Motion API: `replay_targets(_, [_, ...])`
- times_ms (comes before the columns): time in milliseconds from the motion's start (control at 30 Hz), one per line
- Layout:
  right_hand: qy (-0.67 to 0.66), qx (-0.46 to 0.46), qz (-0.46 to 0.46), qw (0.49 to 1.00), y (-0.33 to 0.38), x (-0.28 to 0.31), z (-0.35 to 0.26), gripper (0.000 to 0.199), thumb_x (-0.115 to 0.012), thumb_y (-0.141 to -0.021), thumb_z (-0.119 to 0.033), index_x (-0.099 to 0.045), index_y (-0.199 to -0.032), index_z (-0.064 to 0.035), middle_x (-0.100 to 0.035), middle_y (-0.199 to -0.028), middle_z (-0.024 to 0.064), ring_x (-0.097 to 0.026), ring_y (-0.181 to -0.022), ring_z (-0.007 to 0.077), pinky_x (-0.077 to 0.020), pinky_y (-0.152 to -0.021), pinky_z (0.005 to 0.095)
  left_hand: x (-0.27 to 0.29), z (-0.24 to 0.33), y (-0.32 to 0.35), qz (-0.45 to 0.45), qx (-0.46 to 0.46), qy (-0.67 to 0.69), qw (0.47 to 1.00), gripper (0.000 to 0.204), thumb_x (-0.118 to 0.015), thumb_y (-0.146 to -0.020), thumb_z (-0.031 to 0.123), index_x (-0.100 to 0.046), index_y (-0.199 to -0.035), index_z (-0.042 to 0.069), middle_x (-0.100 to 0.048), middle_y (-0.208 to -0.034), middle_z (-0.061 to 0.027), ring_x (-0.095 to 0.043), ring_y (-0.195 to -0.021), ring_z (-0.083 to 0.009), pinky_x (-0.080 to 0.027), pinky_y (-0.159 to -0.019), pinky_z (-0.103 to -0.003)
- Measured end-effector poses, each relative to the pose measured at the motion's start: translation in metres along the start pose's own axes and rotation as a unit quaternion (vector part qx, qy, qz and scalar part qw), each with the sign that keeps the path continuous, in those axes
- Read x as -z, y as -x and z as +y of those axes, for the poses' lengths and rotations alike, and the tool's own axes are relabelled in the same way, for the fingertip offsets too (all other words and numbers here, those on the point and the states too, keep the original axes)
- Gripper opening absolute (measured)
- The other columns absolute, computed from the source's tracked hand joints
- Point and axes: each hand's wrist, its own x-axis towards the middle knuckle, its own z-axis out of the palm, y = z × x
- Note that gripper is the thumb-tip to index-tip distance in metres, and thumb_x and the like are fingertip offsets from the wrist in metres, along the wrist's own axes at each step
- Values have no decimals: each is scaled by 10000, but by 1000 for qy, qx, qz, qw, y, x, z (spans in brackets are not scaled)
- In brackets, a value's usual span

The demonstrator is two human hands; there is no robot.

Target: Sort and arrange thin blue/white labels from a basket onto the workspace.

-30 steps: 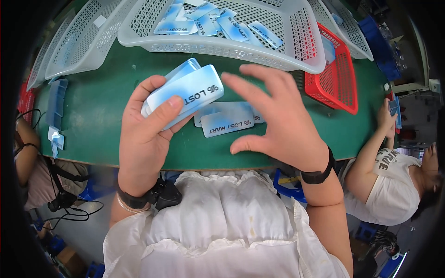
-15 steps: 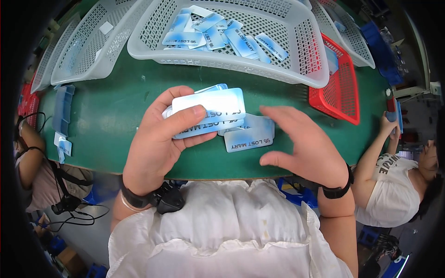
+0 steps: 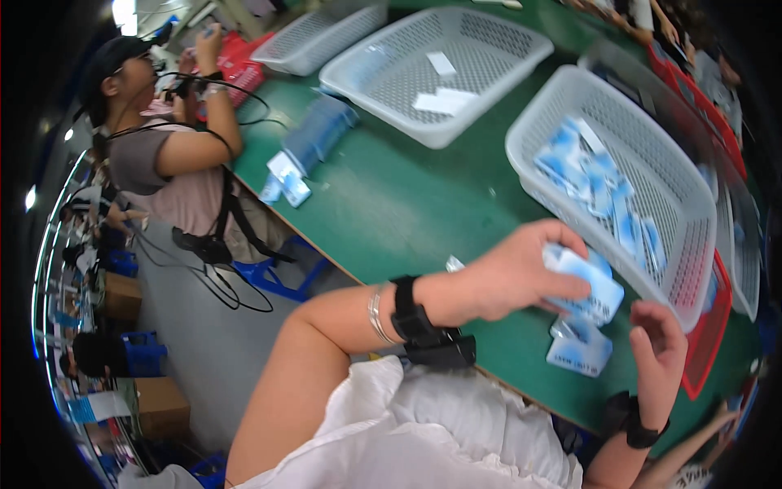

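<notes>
The left hand (image 3: 521,273) is gripping a small bunch of blue-and-white cards (image 3: 601,287), its thumb pressing across the top face and its fingers curling round the far side. The right hand (image 3: 664,350) is holding nothing visible and is hovering just beside the bunch, its fingers bending loosely and its thumb standing apart from them. Below the bunch, loose cards (image 3: 580,352) are lying on the green table (image 3: 391,212), overlapping near its front edge. Beyond the hands, a white basket (image 3: 664,167) is holding a heap of similar cards (image 3: 599,175), and a red basket (image 3: 706,342) is sitting beside it. Farther left, another white basket (image 3: 440,133) is containing white pieces (image 3: 444,100), and a blue tray (image 3: 322,130) is resting near it.
</notes>
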Motion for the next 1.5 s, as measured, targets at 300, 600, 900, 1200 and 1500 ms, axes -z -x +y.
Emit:
replay_targets(300, [-49,29,-18,998,-1,7,7,85,-600,-908,-71,-595,-931,10,-599,-878,37,-555,-811,106,-435,-741,232,-3,1,4,-76,69,9,995,348,-745,-813,80,-514,-1071,58,-588,-1035,-49,-630,-938,-138,-599,-730,-306])
replay_targets(600, [7,31,-71,997,4,2,7,70,-615,-903,-39,-627,-927,26,-625,-873,35,-556,-801,107,-441,-757,239,-6,-1,12,-68,49,-4,996,351,-746,-816,100,-508,-1070,57,-585,-1046,-48,-628,-939,-135,-598,-739,-310])
replay_targets(900, [-60,-10,13,998,9,-6,8,199,-690,-774,-75,-612,-932,16,-598,-835,38,-568,-751,109,-470,-707,249,-13,-6,3,-52,23,-34,998,365,-788,-767,68,-551,-1044,51,-593,-952,-21,-596,-878,-93,-545,-695,-239])
replay_targets(1200, [-93,-14,-89,992,-13,-12,17,264,-804,-751,-110,-652,-944,-14,-645,-776,-16,-567,-685,24,-457,-603,187,-7,-16,-11,-33,40,-76,996,362,-788,-758,24,-545,-1025,46,-608,-956,-44,-623,-865,-116,-567,-712,-255])
replay_targets(1500, [-150,-134,-52,978,-4,-8,13,210,-692,-868,-124,-646,-1017,16,-632,-708,-7,-559,-634,33,-445,-552,188,-17,-22,-7,7,79,-13,997,315,-712,-846,59,-518,-1094,49,-602,-994,-53,-630,-870,-128,-555,-732,-256])
